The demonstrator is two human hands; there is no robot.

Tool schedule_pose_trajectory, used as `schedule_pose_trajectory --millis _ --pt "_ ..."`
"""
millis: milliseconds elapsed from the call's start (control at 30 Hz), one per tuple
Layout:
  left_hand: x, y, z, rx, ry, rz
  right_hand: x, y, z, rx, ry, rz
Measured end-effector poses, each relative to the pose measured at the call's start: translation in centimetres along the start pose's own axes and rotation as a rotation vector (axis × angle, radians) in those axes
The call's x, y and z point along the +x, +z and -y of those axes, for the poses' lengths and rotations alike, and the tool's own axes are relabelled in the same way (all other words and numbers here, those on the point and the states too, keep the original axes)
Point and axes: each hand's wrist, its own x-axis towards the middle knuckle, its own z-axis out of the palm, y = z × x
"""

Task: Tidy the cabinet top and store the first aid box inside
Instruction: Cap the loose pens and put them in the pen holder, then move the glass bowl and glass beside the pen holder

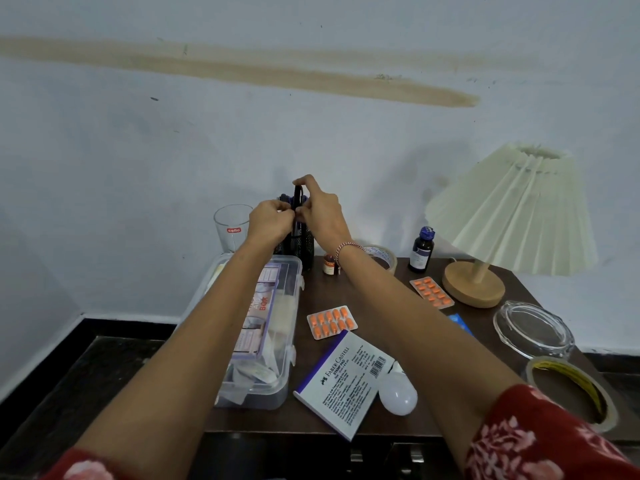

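Pale blue wall fills most of what we see from the head camera, crossed by a long tan smear, with a dark wooden cabinet top (346,292) below it. At the back edge stands a black mesh pen holder (300,244), and both hands meet above it. Our left hand (269,225) is curled, fingertips pinched at the holder's rim on something we cannot make out. Our right hand (320,211) pinches the top of a black pen-like item (298,195) standing upright in the holder.

Under our left forearm lies the clear plastic first aid box (273,341) on the left part of the top, lid on, packets visible inside. Behind it stands a drinking glass (231,226).

Beside the box to the right we see an orange pill strip (331,322), a white stamp pad box (343,379) and a white bulb (398,393) touching it. Further back sit a small jar (329,265), a tape roll (382,256), a dark bottle (421,251) and a second pill strip (431,292). At the right stand a pleated lamp (512,216), a glass dish (533,329) and another tape roll (571,393).
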Motion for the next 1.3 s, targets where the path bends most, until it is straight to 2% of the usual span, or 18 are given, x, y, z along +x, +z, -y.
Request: schedule_pose_trajectory --millis 133,467,767,1300 --pt "0.0 0.0 0.3 0.01 -0.018 0.012 0.1 0.6 -0.6 -0.037 0.007 0.037" --pt "0.1 -0.1 0.4 0.012 -0.017 0.013 -0.2 0.5 -0.3 -0.352 -0.098 0.143" --pt "-1.9 -0.7 -0.6 0.065 0.033 -0.005 -1.9 -1.4 1.2 -0.284 -0.069 0.052" --pt "-10.2 -0.6 -3.5 0.101 0.084 0.033 -10.8 -7.0 4.9 -0.313 -0.065 0.029"
